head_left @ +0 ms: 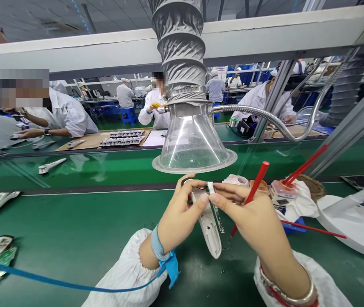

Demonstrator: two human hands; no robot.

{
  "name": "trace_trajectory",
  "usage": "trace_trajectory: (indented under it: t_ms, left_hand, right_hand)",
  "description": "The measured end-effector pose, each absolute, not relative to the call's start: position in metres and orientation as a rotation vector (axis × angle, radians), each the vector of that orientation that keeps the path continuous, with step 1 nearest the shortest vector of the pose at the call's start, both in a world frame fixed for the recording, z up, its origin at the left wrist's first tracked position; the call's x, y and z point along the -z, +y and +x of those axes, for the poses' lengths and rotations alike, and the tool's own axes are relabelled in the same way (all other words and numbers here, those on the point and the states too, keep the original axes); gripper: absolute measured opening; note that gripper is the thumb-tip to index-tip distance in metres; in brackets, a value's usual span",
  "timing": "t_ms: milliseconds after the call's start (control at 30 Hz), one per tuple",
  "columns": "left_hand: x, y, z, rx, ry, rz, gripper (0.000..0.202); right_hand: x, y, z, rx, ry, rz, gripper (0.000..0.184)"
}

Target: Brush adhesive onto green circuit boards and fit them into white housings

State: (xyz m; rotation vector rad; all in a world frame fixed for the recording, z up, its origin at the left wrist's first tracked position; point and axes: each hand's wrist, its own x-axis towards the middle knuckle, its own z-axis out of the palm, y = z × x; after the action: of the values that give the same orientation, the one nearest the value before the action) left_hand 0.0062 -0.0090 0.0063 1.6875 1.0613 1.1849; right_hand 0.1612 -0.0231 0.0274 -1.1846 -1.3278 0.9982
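Left hand point(182, 213) closed, gripping a white plastic housing point(206, 226) held tilted above the green bench mat point(73, 226). Right hand point(248, 209) closed on a red stick point(255, 187), just beside the housing's upper end. Blue wrist strap point(158, 244) on left wrist. Clear fume-extraction hood point(192, 143) overhead.

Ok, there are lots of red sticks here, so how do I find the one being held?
Find the clear plastic hood hanging over the green bench. Right below it is a white casing. The red stick is the one gripped in the right hand, while the other red sticks sit off to the right, untouched.
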Motion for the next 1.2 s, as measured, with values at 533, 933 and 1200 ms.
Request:
trace_trajectory:
  t_ms: [533,933,1200]
  left_hand:
    - [-0.018,-0.008,0.008,-1.336,1.3,2.241,0.017]
    - [-0.009,-0.019,0.007,-1.453,1.272,2.226,0.024]
    - [-0.005,-0.023,0.007,-1.547,1.175,2.077,0.029]
  right_hand:
    - [-0.035,-0.029,0.164,-0.986,-1.372,-1.201,0.03]
    - [-0.009,-0.042,0.13,-0.04,-1.524,-1.118,0.024]
    - [-0.009,-0.047,0.129,-0.081,-1.598,-1.079,0.014]
